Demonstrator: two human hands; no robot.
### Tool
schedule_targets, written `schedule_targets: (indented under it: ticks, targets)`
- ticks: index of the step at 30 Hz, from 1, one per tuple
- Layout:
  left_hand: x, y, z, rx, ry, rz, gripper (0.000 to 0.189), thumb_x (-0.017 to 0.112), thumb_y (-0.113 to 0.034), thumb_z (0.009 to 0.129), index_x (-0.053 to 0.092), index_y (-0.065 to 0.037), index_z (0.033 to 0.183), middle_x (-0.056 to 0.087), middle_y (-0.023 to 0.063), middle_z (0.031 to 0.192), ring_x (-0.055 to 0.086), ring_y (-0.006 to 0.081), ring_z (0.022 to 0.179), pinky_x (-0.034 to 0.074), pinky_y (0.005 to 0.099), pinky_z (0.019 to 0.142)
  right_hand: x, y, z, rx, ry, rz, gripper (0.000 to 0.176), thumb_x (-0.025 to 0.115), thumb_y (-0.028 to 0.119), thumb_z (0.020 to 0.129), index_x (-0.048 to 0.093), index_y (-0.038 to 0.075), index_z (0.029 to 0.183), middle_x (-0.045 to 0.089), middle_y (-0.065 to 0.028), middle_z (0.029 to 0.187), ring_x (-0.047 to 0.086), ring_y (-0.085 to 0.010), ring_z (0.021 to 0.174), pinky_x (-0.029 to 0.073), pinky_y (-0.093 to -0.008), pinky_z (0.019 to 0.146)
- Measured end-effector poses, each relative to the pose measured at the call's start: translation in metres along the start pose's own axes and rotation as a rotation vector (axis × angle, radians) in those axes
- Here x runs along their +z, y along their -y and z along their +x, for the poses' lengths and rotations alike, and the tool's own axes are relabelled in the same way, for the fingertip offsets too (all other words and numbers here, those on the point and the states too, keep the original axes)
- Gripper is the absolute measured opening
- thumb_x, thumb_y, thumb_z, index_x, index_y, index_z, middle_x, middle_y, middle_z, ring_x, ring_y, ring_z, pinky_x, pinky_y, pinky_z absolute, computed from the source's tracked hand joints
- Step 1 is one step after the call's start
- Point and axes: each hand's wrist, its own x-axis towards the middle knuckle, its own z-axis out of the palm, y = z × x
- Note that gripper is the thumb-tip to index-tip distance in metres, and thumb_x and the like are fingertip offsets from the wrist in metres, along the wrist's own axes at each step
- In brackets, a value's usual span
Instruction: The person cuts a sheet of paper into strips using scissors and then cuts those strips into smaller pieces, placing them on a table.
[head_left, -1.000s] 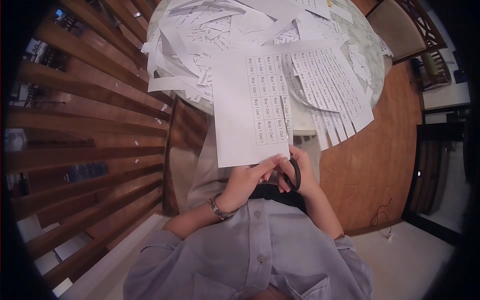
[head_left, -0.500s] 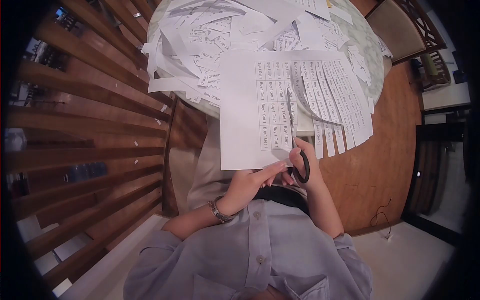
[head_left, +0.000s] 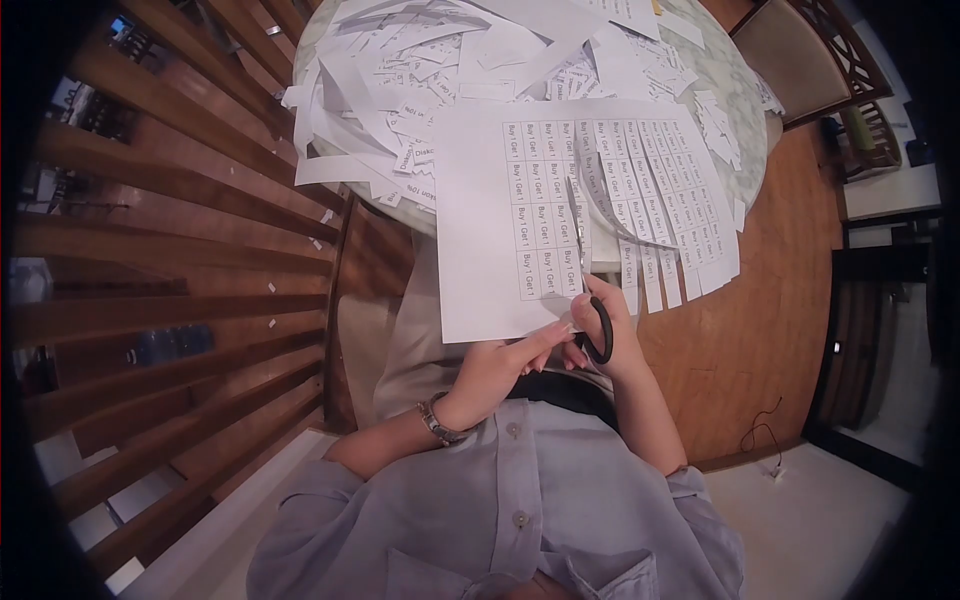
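Note:
A white sheet (head_left: 475, 235) printed with a grid of "Buy 1 Get 1" boxes hangs over the table's near edge. My left hand (head_left: 520, 358) grips its bottom edge, the thumb on top and the fingers underneath. In my right hand (head_left: 615, 325) are scissors (head_left: 600, 330) with black handles. Their blades point away from me and lie along a column line of the grid. To the right of the blades, the sheet is slit into several long strips (head_left: 655, 285), joined at the far end. One strip (head_left: 610, 215) curls up beside the blades.
Cut paper slips (head_left: 415, 110) and long offcuts (head_left: 350, 100) are heaped on the round marble-patterned table (head_left: 752, 130). Wooden slats (head_left: 190, 240) stand along my left. A chair (head_left: 790, 55) is at the far right, and a cable (head_left: 765, 430) lies on the floor.
The sheet has shifted slightly left, its strips moving with it. The scissors have also moved a little left, and their handle loop looks narrower. My left hand stays nearly in place.

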Motion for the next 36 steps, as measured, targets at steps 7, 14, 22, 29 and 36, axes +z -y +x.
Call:
schedule_targets:
  ticks: [7,14,22,29,36]
  targets:
    - [-0.001,-0.004,0.000,0.012,0.050,-0.021,0.017,0.052,-0.017,0.080,0.058,-0.001,0.077,0.056,0.0004,0.065,0.036,0.0022,0.050,0.029,0.0165,0.044,0.000,-0.001,0.001,0.008,-0.001,-0.008,0.037,0.048,0.028,0.083,0.046,-0.005,0.098,0.051,-0.0051,0.061,0.041,-0.0068,0.035,0.036,-0.0189,0.031]
    - [0.002,-0.004,-0.002,-0.005,0.081,0.024,0.019,0.050,-0.018,0.081,0.058,0.000,0.082,0.059,0.0021,0.073,0.036,0.0023,0.049,0.030,0.0160,0.045,-0.005,-0.003,0.008,-0.162,-0.099,-0.121,0.041,0.046,0.034,0.083,0.046,-0.005,0.098,0.052,-0.0058,0.061,0.045,-0.0077,0.039,0.037,-0.0198,0.034]
    - [0.003,-0.004,-0.003,0.028,0.032,0.009,0.020,0.052,-0.020,0.080,0.058,-0.001,0.081,0.052,-0.0022,0.061,0.038,0.0024,0.050,0.030,0.0163,0.044,-0.003,0.003,0.009,-0.022,-0.124,-0.088,0.043,0.047,0.035,0.082,0.045,-0.006,0.096,0.051,-0.0063,0.057,0.043,-0.0081,0.035,0.036,-0.0195,0.032]
    - [-0.034,0.000,-0.002,0.178,-0.113,-0.393,0.027,0.047,-0.011,0.081,0.042,0.001,0.105,0.049,0.0082,0.093,0.050,0.0118,0.078,0.041,0.0203,0.063,-0.002,0.011,0.009,-0.007,-0.026,-0.103,0.054,0.041,0.046,0.081,0.045,-0.006,0.092,0.048,-0.0065,0.053,0.038,-0.0075,0.031,0.036,-0.0203,0.030]
    - [-0.061,-0.035,0.012,0.526,-0.026,0.271,0.060,0.058,0.008,0.068,0.032,0.001,0.121,0.043,0.0104,0.111,0.042,0.0143,0.103,0.036,0.0293,0.087,-0.002,0.015,0.006,0.041,-0.045,-0.056,0.040,0.048,0.035,0.081,0.048,-0.004,0.091,0.045,-0.0025,0.052,0.040,-0.0070,0.032,0.039,-0.0208,0.033]
